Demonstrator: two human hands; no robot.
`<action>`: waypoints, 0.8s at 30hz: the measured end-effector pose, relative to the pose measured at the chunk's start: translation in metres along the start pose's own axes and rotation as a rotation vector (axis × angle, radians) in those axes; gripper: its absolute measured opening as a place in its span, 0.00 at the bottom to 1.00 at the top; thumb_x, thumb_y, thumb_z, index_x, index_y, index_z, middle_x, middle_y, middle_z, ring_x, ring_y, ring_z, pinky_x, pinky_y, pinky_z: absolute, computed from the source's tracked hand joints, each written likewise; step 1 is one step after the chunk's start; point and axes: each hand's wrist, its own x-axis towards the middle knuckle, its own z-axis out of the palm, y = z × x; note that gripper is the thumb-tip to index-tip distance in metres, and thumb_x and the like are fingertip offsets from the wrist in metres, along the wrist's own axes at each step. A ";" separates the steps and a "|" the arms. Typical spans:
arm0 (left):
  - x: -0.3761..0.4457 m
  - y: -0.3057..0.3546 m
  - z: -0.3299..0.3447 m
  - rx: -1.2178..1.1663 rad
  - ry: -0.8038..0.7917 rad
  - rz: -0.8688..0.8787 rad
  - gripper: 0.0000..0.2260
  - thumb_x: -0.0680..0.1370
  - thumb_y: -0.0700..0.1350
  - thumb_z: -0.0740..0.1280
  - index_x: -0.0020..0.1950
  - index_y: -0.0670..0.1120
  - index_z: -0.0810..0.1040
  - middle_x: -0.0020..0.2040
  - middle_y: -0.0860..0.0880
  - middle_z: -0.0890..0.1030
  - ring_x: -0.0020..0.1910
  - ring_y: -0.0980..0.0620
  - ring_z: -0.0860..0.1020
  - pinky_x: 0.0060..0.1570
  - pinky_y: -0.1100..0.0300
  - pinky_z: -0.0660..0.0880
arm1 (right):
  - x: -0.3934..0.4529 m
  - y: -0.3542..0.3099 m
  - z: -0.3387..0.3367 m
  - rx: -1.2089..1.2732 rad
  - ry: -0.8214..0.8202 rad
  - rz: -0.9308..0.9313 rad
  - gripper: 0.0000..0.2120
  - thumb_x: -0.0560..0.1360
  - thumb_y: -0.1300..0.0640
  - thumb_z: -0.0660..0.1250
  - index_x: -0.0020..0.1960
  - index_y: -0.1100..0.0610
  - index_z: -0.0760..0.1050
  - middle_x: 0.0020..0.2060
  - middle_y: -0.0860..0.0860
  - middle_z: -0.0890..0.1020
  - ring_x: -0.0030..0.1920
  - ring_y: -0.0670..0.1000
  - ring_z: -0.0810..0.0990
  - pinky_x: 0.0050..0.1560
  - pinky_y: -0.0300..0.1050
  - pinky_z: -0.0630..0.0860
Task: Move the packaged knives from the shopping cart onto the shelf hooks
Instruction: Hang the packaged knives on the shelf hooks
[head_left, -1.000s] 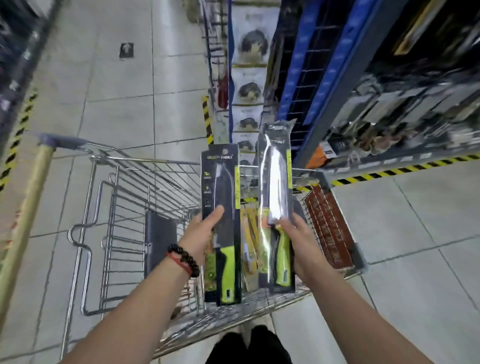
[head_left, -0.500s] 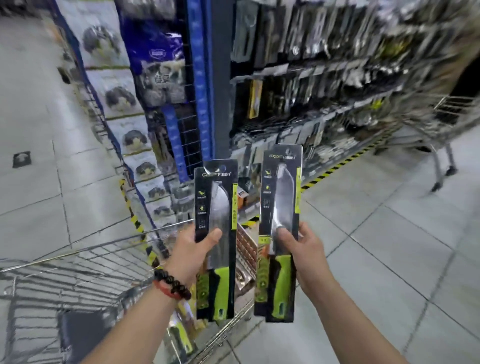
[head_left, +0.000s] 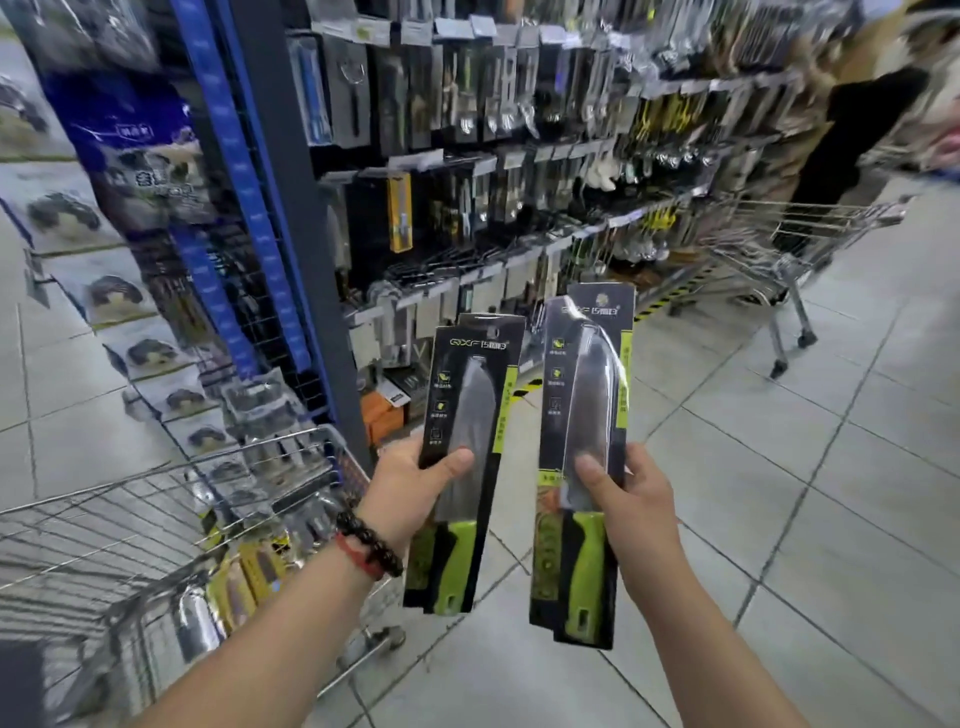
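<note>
My left hand (head_left: 415, 488) grips a packaged knife (head_left: 465, 415) upright: black card, steel blade, green handle; a second card seems to sit right behind it. My right hand (head_left: 631, 506) holds another packaged knife (head_left: 587, 415) of the same kind, slightly higher and to the right. Both packs are in the air, off the right corner of the wire shopping cart (head_left: 156, 499) at lower left, which holds more yellow-green packs (head_left: 249, 571). The shelf hooks (head_left: 467, 260) with hanging knife packs fill the rack straight ahead, beyond the packs.
A blue-and-grey upright post (head_left: 291, 208) marks the rack's left end, with a wire side panel of bagged goods (head_left: 145, 171). A second wire cart (head_left: 789, 244) stands at right by a person in dark clothes (head_left: 852, 135). Tiled floor lies to the right.
My view has swung right from the cart toward the knife rack. Both hands have carried their packs off the cart and closer to the shelf; the right pack now sits higher.
</note>
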 end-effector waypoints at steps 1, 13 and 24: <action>-0.001 0.004 0.016 -0.009 0.010 0.015 0.09 0.75 0.43 0.72 0.37 0.49 0.75 0.27 0.59 0.77 0.27 0.66 0.73 0.30 0.69 0.69 | 0.004 0.000 -0.015 -0.009 -0.002 -0.001 0.06 0.76 0.58 0.69 0.50 0.49 0.78 0.45 0.50 0.86 0.46 0.54 0.85 0.50 0.56 0.81; 0.081 0.022 0.102 -0.116 0.064 0.041 0.10 0.74 0.39 0.72 0.54 0.49 0.79 0.51 0.49 0.85 0.52 0.48 0.82 0.56 0.43 0.77 | 0.125 0.012 -0.070 -0.023 -0.045 -0.008 0.05 0.76 0.56 0.69 0.49 0.46 0.78 0.44 0.50 0.86 0.45 0.54 0.85 0.51 0.60 0.81; 0.263 0.010 0.149 -0.190 0.227 0.037 0.17 0.73 0.41 0.74 0.59 0.51 0.76 0.55 0.52 0.83 0.57 0.50 0.80 0.57 0.51 0.77 | 0.320 0.006 -0.069 -0.090 -0.102 -0.002 0.05 0.76 0.58 0.70 0.48 0.49 0.76 0.40 0.52 0.85 0.42 0.55 0.85 0.44 0.52 0.80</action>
